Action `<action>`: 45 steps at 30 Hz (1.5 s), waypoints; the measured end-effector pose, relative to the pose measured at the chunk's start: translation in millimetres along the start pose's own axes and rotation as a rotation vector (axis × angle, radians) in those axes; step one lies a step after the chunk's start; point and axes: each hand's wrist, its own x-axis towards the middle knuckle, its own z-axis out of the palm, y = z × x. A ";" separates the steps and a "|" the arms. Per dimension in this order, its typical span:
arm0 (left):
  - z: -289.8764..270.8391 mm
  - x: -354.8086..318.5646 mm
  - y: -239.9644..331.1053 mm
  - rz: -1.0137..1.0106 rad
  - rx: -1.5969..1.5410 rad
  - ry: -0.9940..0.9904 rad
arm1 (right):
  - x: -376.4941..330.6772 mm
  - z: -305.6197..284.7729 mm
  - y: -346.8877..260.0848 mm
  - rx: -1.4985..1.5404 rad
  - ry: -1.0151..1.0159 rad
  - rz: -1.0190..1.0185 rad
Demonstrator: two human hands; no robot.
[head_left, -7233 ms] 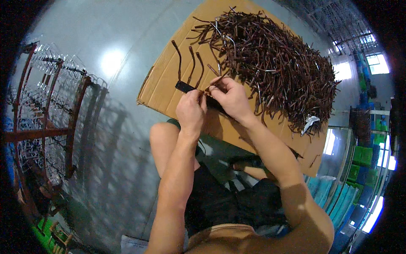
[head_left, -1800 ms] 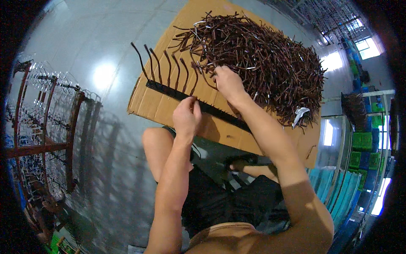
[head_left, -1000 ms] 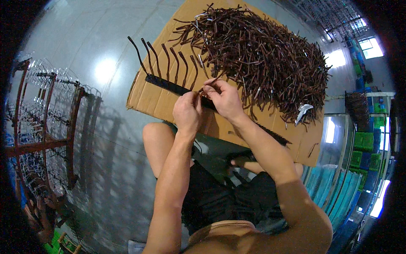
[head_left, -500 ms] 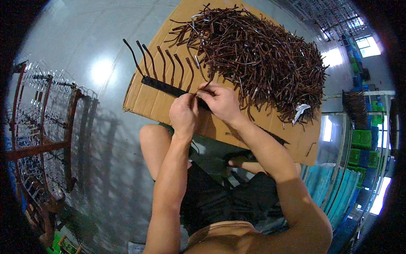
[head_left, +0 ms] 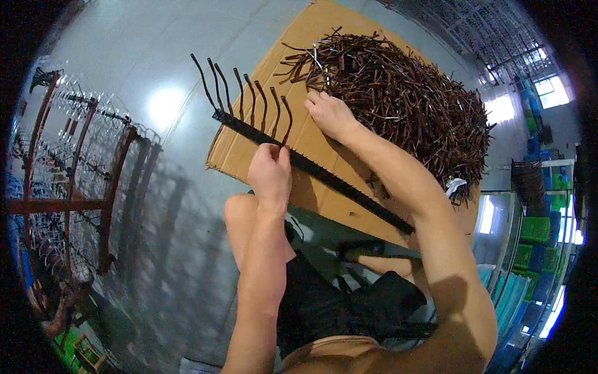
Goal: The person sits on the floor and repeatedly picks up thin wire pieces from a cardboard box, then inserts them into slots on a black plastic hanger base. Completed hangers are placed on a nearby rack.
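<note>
Bar: a black toothed bar (head_left: 324,176) lies slanted across the cardboard (head_left: 311,56), seven curved prongs (head_left: 246,100) standing at its far end.
Left hand (head_left: 270,173): fingers clamped on the bar by the nearest prong.
Right hand (head_left: 330,115): fingers spread, touching the pile (head_left: 405,106) of brown prongs.
Rack: a wire rack (head_left: 75,181) stands on the floor, left.

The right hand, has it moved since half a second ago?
Yes. The right hand left the black toothed bar beside the left hand and went up to the pile of brown prongs.
</note>
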 end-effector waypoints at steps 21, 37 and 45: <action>21.2 -22.8 -12.6 0.180 -0.010 -0.067 | -32.4 -36.8 -26.9 0.383 -0.454 0.723; 17.4 -17.4 -14.1 0.321 0.120 -0.003 | -53.1 -53.2 -104.5 1.262 0.293 0.896; 16.3 -14.7 -20.4 0.248 -0.018 -0.050 | -41.5 -78.4 -112.6 0.735 0.222 0.688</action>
